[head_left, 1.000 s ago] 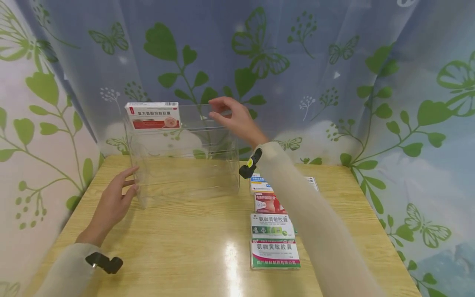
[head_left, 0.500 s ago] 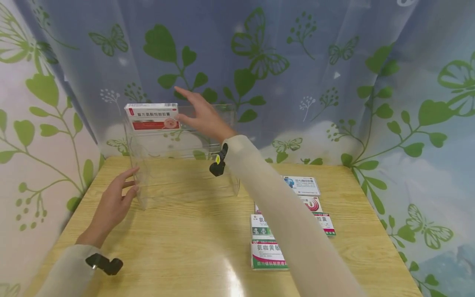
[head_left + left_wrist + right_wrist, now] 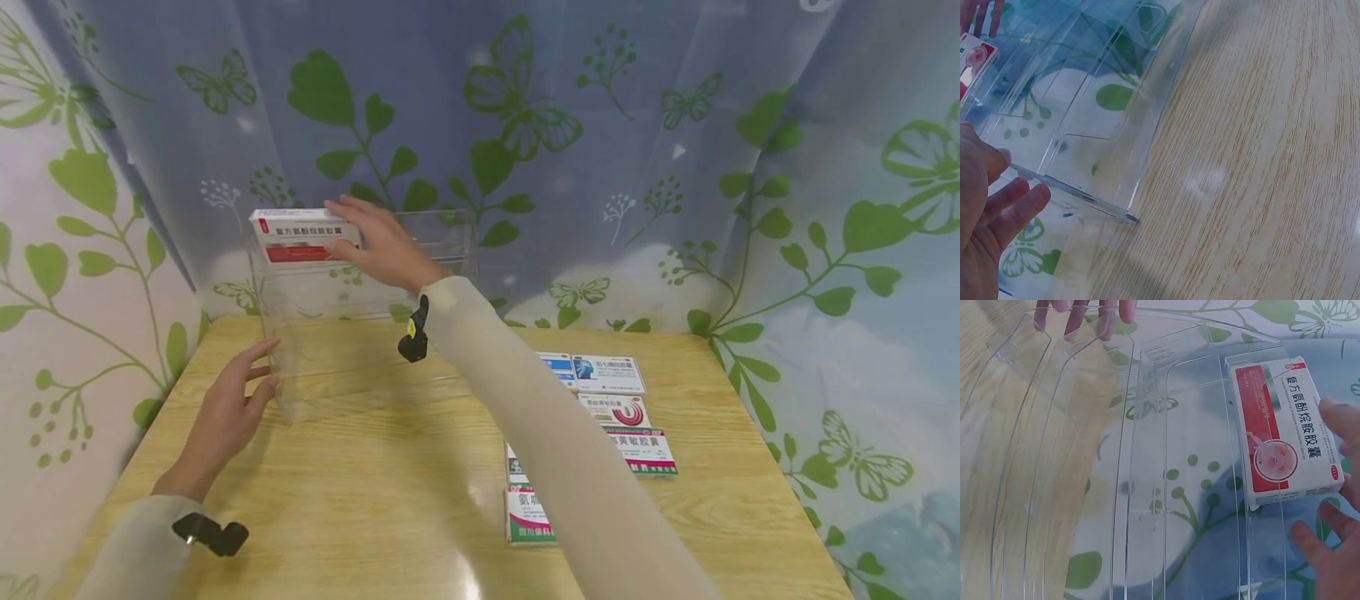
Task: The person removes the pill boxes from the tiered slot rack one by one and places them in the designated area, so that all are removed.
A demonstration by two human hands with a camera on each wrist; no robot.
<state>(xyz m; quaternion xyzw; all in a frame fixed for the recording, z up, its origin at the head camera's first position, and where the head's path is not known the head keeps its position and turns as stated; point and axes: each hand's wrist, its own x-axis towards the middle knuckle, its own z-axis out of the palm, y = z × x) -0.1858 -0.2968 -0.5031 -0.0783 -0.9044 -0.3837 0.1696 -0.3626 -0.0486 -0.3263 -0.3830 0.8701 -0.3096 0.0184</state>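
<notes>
A clear acrylic display rack [image 3: 360, 358] with several tiers stands at the back left of the table. In its top tier, at the left end, sits a white and red medicine box [image 3: 296, 237]. My right hand [image 3: 386, 250] is at this box's right end, its fingers over the top edge and its thumb in front of the face. In the right wrist view, a fingertip meets the edge of the box and the other fingers are spread. My left hand [image 3: 228, 408] touches the rack's left side panel with its fingertips, fingers loosely extended.
Several other medicine boxes [image 3: 641, 450] lie in two columns on the wooden table [image 3: 360, 517], right of the rack. My right sleeve [image 3: 555, 433] hides part of them. A patterned curtain [image 3: 600, 150] hangs close behind the rack and along both sides.
My right hand has moved left from the right end of the rack's top tier to the medicine box. The left hand stays at the side panel, and the box has not visibly shifted.
</notes>
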